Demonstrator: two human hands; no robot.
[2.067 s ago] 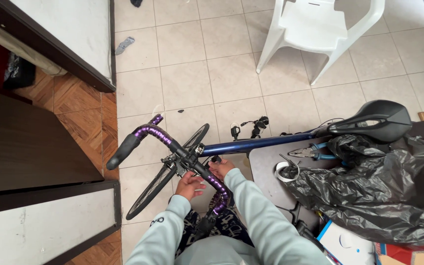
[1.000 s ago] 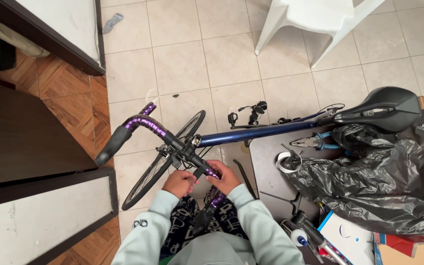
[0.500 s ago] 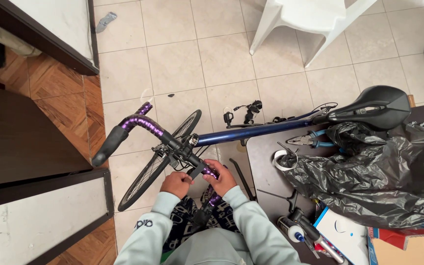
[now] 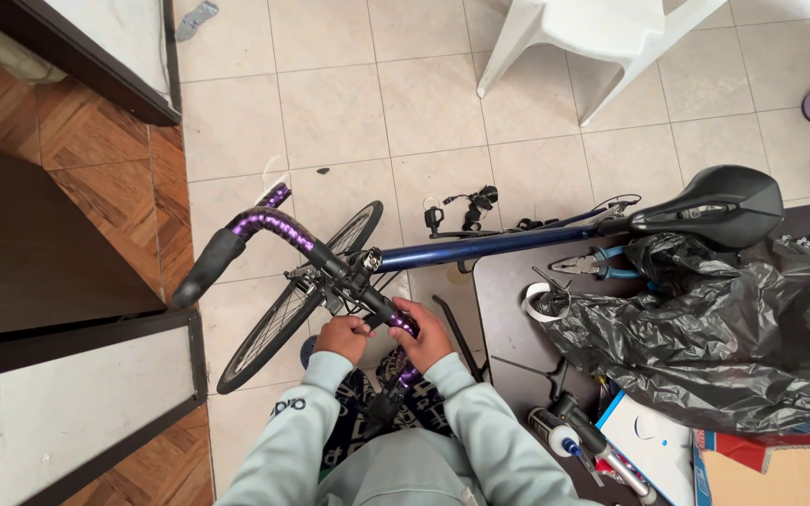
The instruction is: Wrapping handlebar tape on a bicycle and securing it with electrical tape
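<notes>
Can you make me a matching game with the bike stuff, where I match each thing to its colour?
Things:
1. handlebar tape
2. saddle
3. plastic chair
4. bike frame tube

Colours:
a. white
b. dark blue
c. purple
d. black

Pairs: 1-c, 2-d, 3-a, 4-b

White chair (image 4: pixel 592 28) (plastic), black bag (image 4: pixel 714 328).

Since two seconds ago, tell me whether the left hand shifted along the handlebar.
Cannot tell: the camera moved. The left hand sits on the handlebar near the stem, beside the right hand, as before.
</notes>
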